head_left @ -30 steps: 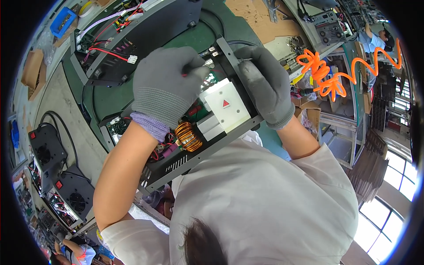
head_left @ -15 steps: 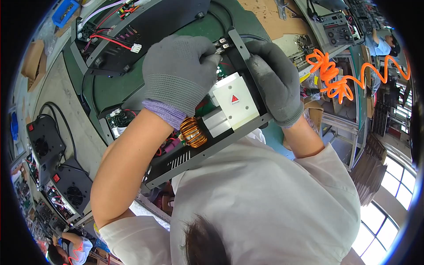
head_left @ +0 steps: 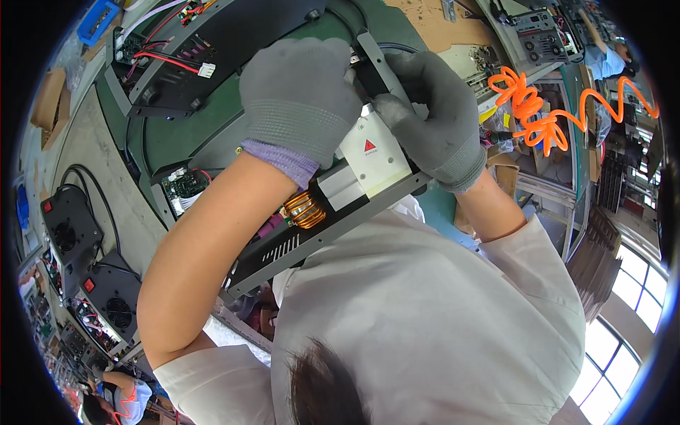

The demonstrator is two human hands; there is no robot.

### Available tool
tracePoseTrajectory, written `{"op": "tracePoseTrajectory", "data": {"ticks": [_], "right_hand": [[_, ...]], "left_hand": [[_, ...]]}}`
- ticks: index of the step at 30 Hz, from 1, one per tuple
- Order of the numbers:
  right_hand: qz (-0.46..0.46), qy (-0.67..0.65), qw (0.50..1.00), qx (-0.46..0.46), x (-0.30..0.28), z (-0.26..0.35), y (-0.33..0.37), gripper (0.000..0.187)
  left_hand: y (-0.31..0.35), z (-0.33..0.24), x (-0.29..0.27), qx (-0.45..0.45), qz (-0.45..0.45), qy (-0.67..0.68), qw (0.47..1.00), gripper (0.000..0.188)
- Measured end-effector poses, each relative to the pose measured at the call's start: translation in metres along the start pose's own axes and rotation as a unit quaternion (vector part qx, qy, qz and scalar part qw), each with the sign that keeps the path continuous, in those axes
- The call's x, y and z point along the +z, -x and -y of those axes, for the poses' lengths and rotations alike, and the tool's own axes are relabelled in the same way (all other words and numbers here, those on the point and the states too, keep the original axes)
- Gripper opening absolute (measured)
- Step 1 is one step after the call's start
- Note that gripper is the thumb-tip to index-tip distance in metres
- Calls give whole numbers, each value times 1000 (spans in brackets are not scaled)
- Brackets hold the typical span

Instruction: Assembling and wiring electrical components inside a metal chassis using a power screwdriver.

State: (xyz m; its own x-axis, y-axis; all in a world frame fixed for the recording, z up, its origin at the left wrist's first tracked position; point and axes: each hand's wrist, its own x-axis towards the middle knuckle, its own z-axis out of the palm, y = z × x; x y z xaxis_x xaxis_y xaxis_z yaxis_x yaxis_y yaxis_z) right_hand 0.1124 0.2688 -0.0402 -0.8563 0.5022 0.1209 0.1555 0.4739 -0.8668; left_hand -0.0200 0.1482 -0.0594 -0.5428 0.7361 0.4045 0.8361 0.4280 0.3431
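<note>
Gloved left hand (head_left: pixel 301 99), curled, its hold hidden from view, and right hand (head_left: pixel 435 117), clasping, meet at an uncovered black metal chassis (head_left: pixel 340 224), just off centre toward eleven o'clock; the right grasps the end panel (head_left: pixel 382 67) on its two o'clock side; inside sit a white plate (head_left: pixel 377 166) and, at its eight o'clock, a copper-wound toroidal coil (head_left: pixel 306 212); working well here likely means bracing firmly right, moving lightly left, purple cuff (head_left: pixel 280 161) clear of the windings.
</note>
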Motion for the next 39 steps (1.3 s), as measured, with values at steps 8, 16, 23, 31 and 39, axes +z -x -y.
{"op": "tracePoseTrajectory", "data": {"ticks": [8,16,23,31,39], "right_hand": [[6,-10,999,30,-5,3,2,31],[8,30,999,-7,-4,3,-1,31],[6,-9,999,39,-3,6,1,31],[-8,-72,997,38,0,-9,3,33],[-18,147,986,-76,-2,6,-4,35]], "left_hand": [[-6,-1,-26,-68,119,-74,988,21],[-2,10,-2,13,51,-33,998,20],[-21,34,-26,-74,136,123,980,21],[-20,47,-19,-29,209,144,967,22],[-9,71,-45,-18,119,159,980,27]]}}
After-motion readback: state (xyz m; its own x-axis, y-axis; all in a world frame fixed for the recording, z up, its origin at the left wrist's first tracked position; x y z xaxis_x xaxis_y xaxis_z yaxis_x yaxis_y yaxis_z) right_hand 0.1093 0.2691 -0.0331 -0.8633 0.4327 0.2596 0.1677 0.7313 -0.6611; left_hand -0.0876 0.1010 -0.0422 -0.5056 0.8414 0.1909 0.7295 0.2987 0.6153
